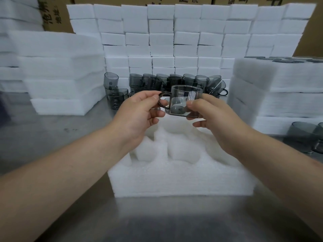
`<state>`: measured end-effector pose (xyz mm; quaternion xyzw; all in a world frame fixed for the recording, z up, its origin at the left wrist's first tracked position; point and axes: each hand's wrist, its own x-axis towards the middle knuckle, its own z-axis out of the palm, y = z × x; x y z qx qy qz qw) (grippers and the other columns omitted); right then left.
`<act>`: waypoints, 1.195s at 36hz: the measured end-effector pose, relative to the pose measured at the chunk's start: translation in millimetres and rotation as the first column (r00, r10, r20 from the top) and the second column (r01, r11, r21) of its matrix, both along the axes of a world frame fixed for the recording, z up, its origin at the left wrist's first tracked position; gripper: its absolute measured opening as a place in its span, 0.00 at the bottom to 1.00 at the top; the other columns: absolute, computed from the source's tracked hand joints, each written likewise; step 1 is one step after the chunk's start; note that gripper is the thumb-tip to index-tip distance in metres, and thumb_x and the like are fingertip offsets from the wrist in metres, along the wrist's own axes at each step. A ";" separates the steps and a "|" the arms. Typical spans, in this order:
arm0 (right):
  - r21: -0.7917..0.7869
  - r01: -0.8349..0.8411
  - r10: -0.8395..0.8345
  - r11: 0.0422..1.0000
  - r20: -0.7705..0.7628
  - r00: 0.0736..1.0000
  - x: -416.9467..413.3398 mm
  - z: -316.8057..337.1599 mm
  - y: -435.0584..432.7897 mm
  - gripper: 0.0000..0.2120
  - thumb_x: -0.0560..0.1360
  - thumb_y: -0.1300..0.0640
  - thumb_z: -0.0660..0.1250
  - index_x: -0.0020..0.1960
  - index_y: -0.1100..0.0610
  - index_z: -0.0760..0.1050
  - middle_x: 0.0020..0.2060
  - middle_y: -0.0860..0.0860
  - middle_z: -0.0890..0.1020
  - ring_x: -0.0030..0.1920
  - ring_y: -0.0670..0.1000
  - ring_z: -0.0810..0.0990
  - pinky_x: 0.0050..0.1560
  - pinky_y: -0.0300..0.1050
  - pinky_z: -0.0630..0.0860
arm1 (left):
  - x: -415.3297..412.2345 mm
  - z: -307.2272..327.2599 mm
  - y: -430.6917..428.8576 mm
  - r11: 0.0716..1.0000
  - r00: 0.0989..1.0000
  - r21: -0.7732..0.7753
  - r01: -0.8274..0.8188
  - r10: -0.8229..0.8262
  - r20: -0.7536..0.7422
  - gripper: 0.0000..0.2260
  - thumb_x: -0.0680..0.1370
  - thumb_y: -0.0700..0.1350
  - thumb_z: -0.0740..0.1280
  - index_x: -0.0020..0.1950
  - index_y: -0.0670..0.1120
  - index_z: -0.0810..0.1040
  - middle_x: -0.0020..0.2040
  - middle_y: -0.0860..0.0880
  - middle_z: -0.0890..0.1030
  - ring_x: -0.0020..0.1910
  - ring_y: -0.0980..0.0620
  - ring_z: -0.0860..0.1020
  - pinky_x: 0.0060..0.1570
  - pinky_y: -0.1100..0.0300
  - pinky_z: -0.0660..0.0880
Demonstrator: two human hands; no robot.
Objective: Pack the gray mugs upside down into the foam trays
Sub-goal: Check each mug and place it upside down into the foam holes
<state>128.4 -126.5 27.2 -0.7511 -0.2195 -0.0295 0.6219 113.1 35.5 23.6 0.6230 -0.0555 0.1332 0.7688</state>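
Observation:
A clear gray glass mug point(183, 102) is held upright in the air above the far end of a white foam tray point(181, 179). My left hand point(139, 112) pinches the mug's handle between thumb and fingers. My right hand point(208, 116) grips the mug's right side and base. The tray lies in front of me on the steel table, and its near pockets show only foam. A row of loose gray mugs point(167, 82) stands behind the held mug, some stacked or tipped.
Stacks of flat foam sheets point(61, 72) rise at the left. Filled foam trays point(277, 88) are piled at the right, dark mug bases showing on top. Foam blocks point(174, 32) form a wall at the back. More gray mugs point(307, 137) sit at the right edge.

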 end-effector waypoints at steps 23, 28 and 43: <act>0.058 -0.001 0.007 0.998 -0.094 0.996 9.6 -1.3 -0.6 0.08 0.75 0.47 0.62 0.43 0.49 0.75 0.44 0.55 0.84 0.37 0.49 0.82 0.43 0.43 0.73 | 3.7 2.4 1.8 0.999 0.997 -0.039 0.000 -0.003 -0.073 0.04 0.78 0.42 0.63 0.45 0.47 0.76 0.27 0.53 0.74 0.23 0.59 0.69 0.24 0.69 0.66; 0.062 0.009 -0.002 0.998 -0.126 0.992 11.3 0.2 -0.6 0.14 0.75 0.42 0.60 0.46 0.51 0.75 0.43 0.56 0.84 0.34 0.49 0.82 0.42 0.43 0.73 | 4.9 1.4 1.7 0.999 0.998 -0.034 0.008 -0.010 -0.065 0.06 0.79 0.42 0.62 0.46 0.48 0.78 0.28 0.53 0.73 0.23 0.58 0.69 0.24 0.69 0.66; 0.183 0.000 0.032 0.983 -0.170 0.985 11.1 3.2 -1.5 0.09 0.76 0.59 0.57 0.48 0.56 0.76 0.30 0.52 0.83 0.29 0.47 0.79 0.32 0.36 0.74 | 6.6 0.3 3.6 1.000 0.997 -0.012 -0.025 0.024 -0.075 0.09 0.80 0.41 0.58 0.51 0.48 0.77 0.29 0.52 0.72 0.23 0.58 0.69 0.25 0.68 0.67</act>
